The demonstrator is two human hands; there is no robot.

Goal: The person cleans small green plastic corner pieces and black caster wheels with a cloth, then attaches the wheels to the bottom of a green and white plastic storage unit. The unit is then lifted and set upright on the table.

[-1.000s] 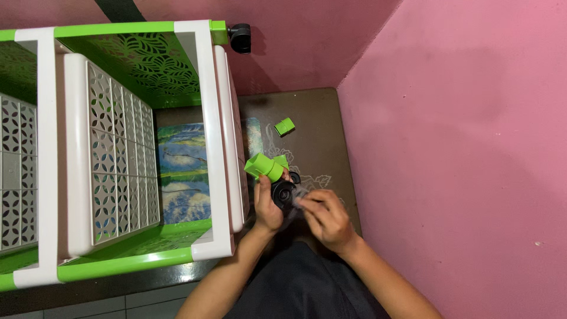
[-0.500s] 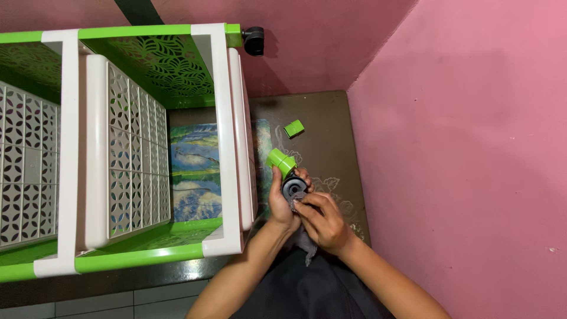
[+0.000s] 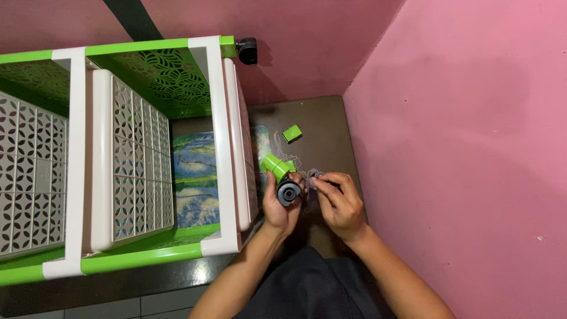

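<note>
Shifted closer to the rack (image 3: pixel 224 147), the left hand (image 3: pixel 280 204) is gripping a round black caster (image 3: pixel 289 192) with a green socket (image 3: pixel 275 166). Right hand (image 3: pixel 341 204), fingers curled, is pinching something small beside it.

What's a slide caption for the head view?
Left hand holds a black caster wheel with green socket; right hand pinches beside it, next to a green-and-white rack.

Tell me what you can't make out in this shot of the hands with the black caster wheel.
- Head view: what the right hand pinches is too small and covered by its fingers.
- The caster wheel is partly wrapped by the left hand; its stem is hidden behind the green sleeve.
- The green-and-white plastic rack is cut off by the left edge.
- The floor beneath the rack is mostly screened by its panels.
</note>
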